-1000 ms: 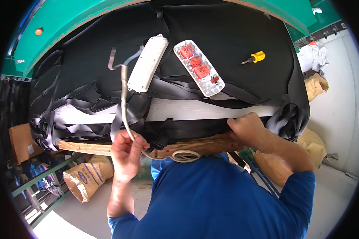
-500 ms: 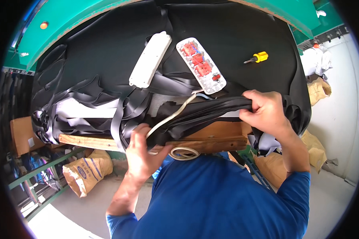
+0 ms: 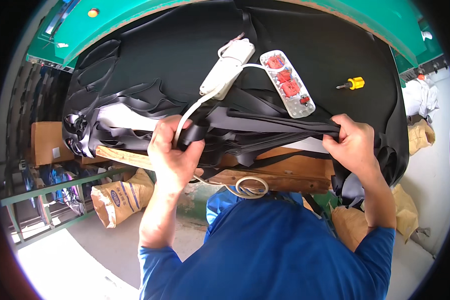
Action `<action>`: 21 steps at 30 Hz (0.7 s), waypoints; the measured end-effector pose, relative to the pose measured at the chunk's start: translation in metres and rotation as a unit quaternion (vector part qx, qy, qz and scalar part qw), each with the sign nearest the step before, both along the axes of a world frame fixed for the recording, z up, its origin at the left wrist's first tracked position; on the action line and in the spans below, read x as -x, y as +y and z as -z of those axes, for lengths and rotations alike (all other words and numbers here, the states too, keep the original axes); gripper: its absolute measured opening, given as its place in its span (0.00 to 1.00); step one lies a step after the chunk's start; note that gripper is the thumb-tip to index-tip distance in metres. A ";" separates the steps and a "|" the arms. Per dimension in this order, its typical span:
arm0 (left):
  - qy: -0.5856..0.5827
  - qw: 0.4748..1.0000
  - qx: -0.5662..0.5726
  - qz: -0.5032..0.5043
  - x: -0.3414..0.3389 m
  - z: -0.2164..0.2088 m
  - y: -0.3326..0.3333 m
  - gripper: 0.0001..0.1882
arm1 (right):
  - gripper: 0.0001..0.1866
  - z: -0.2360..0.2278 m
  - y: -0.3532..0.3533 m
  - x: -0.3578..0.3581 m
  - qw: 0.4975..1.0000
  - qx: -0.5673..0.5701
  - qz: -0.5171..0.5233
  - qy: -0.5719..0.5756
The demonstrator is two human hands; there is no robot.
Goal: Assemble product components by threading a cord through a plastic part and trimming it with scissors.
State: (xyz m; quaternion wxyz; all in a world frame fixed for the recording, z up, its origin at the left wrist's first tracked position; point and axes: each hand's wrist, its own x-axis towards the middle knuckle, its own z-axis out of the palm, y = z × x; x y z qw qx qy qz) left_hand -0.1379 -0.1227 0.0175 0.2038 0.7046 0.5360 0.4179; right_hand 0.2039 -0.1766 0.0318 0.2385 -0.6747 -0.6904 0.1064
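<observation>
A bunch of flat black rubber-like strips (image 3: 280, 127) stretches sideways between my two hands. My right hand (image 3: 352, 145) is closed on the right end of the bunch. My left hand (image 3: 172, 152) is closed at the other end, with a black strip looping out by its thumb. A white cable (image 3: 191, 110) passes through the left hand's grip and runs up across the white power-strip cover (image 3: 225, 72). Right of the cover lies the opened power-strip half (image 3: 288, 85), its red socket parts showing, with a stretch of cable or wire reaching its upper edge.
A yellow-handled screwdriver (image 3: 352, 83) lies on the black sheet (image 3: 185, 50) at the right. The cable's coil (image 3: 251, 187) hangs by the wooden edge (image 3: 270, 179) against my body. Green machine frame (image 3: 150, 17) spans the back; a paper sack (image 3: 122, 197) stands lower left.
The cable has flipped upward and now lies over the white cover. My left hand has risen and closed around cable and strip. The whole view has shifted, so things sit farther right.
</observation>
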 end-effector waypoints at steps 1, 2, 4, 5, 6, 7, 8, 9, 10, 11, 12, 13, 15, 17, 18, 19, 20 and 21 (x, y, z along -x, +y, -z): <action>-0.011 1.000 0.021 0.006 0.001 -0.005 0.002 0.15 | 0.12 0.002 0.001 0.002 1.000 -0.004 -0.007 0.003; -0.023 0.999 0.042 0.010 -0.001 -0.009 0.002 0.15 | 0.12 0.005 0.000 0.003 0.998 -0.008 -0.014 -0.068; -0.037 0.999 0.025 0.011 -0.006 -0.002 0.004 0.14 | 0.12 0.007 0.004 0.008 0.990 0.012 -0.017 -0.138; -0.013 0.996 0.091 -0.006 -0.010 -0.004 0.000 0.14 | 0.13 0.007 0.004 0.008 0.993 0.024 -0.009 -0.113; -0.083 0.989 0.124 -0.004 -0.015 0.001 -0.006 0.15 | 0.14 0.008 0.002 0.006 0.992 0.019 -0.021 -0.122; -0.122 0.982 0.144 0.015 -0.012 0.017 -0.015 0.15 | 0.15 0.005 0.001 0.006 0.993 0.046 -0.026 -0.107; -0.108 0.984 0.142 0.009 -0.010 0.024 -0.023 0.17 | 0.17 0.001 0.000 0.008 0.992 0.076 -0.025 -0.096; -0.177 0.969 0.171 0.003 -0.010 0.029 -0.032 0.17 | 0.21 -0.005 -0.002 0.013 0.992 0.087 -0.030 -0.089; -0.245 0.949 0.198 -0.003 -0.007 0.031 -0.039 0.17 | 0.24 -0.010 -0.001 0.020 0.991 0.099 -0.035 -0.083; -0.277 0.937 0.214 -0.004 0.004 0.030 -0.046 0.17 | 0.30 -0.018 0.005 0.029 0.990 0.099 -0.062 -0.079; -0.308 0.923 0.231 0.004 0.013 0.023 -0.051 0.17 | 0.32 -0.025 0.008 0.036 0.990 0.100 -0.084 -0.045; -0.359 0.910 0.208 0.004 0.023 0.025 -0.057 0.15 | 0.32 -0.029 0.015 0.053 0.989 0.043 -0.141 -0.012; -0.421 0.893 0.158 -0.027 0.042 0.022 -0.066 0.07 | 0.30 -0.035 0.037 0.104 0.964 -0.041 -0.261 0.034; -0.475 0.863 0.141 -0.099 0.064 0.022 -0.077 0.08 | 0.27 -0.030 0.063 0.167 0.920 -0.067 -0.376 0.086; -0.511 0.837 0.137 -0.141 0.072 0.025 -0.081 0.12 | 0.25 -0.018 0.074 0.201 0.895 -0.064 -0.424 0.123; -0.548 0.795 0.131 -0.224 0.073 0.021 -0.082 0.17 | 0.23 -0.005 0.085 0.231 0.884 -0.034 -0.449 0.125; -0.574 0.774 0.135 -0.230 0.080 0.020 -0.087 0.17 | 0.21 0.012 0.094 0.258 0.871 -0.003 -0.474 0.128; -0.581 0.770 0.125 -0.234 0.084 0.021 -0.092 0.18 | 0.20 0.035 0.101 0.280 0.878 -0.029 -0.473 0.066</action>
